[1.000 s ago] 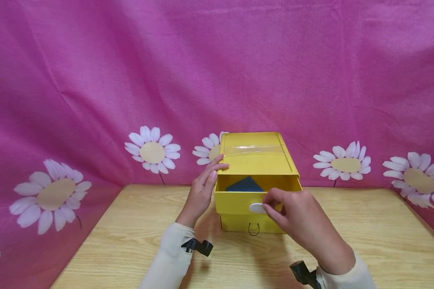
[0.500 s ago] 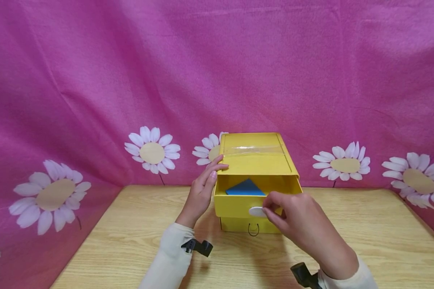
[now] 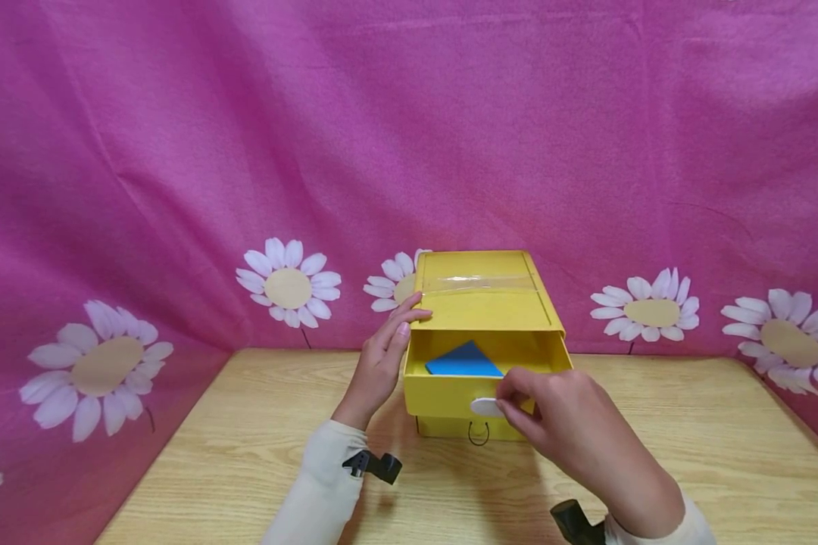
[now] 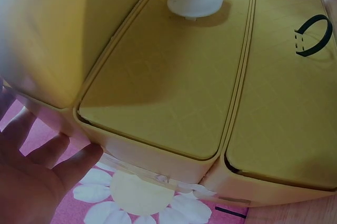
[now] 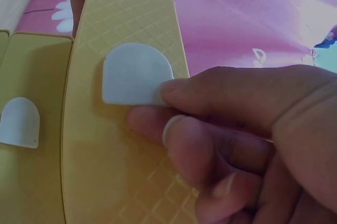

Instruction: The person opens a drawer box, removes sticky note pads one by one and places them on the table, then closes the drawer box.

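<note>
A small yellow chest of drawers (image 3: 480,306) stands on the table. Its top drawer (image 3: 436,395) is pulled out toward me, and a blue flat piece with a pointed corner (image 3: 465,361) lies inside. My right hand (image 3: 572,424) pinches that drawer's white handle (image 5: 134,74) between thumb and fingers. My left hand (image 3: 376,363) rests against the chest's left side, fingers extended with the tips at the top edge. In the left wrist view, the middle drawer with its white tab handle (image 4: 197,0) and the bottom drawer with its black loop handle (image 4: 316,37) are closed.
Clear tape (image 3: 477,282) runs across the chest's top. Behind it hangs a pink cloth (image 3: 450,136) printed with white daisies, which also covers the left side. The wooden table (image 3: 232,454) extends to both sides of the chest.
The top drawer has come further out toward me, with my right hand moving slightly down and back on its handle. More of the blue piece shows. My left hand stays put.
</note>
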A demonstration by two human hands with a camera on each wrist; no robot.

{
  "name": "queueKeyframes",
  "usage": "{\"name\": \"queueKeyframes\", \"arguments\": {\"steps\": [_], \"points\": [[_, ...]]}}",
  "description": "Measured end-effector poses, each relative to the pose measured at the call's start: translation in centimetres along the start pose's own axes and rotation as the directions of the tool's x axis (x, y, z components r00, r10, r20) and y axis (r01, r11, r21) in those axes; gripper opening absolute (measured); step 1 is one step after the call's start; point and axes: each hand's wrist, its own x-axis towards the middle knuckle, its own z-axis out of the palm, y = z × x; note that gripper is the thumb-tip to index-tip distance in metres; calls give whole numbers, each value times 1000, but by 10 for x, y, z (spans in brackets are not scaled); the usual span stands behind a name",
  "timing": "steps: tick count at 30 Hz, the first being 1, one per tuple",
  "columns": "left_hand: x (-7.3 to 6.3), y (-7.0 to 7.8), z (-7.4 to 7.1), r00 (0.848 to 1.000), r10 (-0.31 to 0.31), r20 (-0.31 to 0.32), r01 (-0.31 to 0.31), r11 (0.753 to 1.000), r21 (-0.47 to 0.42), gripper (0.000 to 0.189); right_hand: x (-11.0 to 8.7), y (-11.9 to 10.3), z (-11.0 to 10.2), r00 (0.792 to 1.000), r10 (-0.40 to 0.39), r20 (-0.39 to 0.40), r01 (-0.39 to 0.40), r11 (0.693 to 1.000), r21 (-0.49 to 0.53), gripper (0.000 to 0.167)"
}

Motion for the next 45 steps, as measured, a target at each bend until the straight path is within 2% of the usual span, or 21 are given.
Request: {"name": "queueKeyframes", "arguments": {"steps": [13,35,45], "points": [[-2,0,0,1000,-11,-23,11,1000,14,33,-3,-8,-4,1000,4,30,-3,1000,-24,20],[-1,0,0,1000,-2,-9,2,1000,7,33,-9,-13,-9,999,-5,51,8,998,-55,22],[0,-1,0,1000,5,-3,-5,1000,4,34,-11,-13,-9,998,-54,23,55,997,-61,25]]}}
